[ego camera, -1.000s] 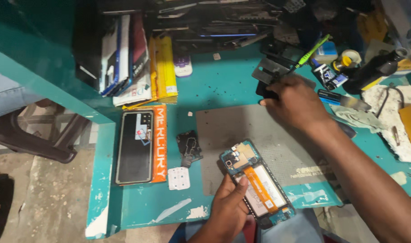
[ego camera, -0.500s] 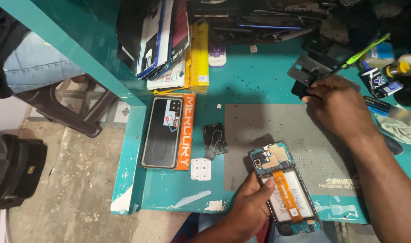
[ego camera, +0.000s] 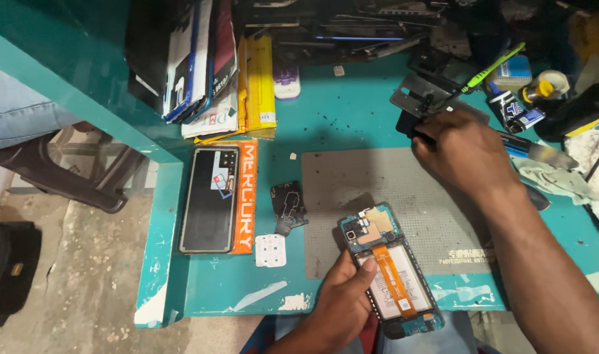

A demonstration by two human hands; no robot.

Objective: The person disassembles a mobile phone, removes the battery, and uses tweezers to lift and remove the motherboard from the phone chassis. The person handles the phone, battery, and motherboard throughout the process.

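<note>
One opened phone (ego camera: 390, 272), its back cover removed and one orange flex strip running over its battery, lay tilted across the near edge of the grey work mat (ego camera: 404, 196), partly overhanging the teal table (ego camera: 214, 288). The left hand (ego camera: 339, 305) held the phone from below, thumb pressed on its left side and fingers wrapped beneath. The right hand (ego camera: 463, 154) rested at the far right corner of the mat, its fingers curled shut around one small dark object (ego camera: 406, 124) whose kind could not be told. Left of the mat lay one black inner frame piece (ego camera: 288, 206), one small white card (ego camera: 270, 250), and one dark phone (ego camera: 210, 200) lying flat on one orange box (ego camera: 246, 196). Beyond the mat's far left corner leaned one stack of flat packets (ego camera: 208, 72). Beyond its far right corner stood one green-handled brush (ego camera: 493, 67) and one metal plate (ego camera: 421, 95).
</note>
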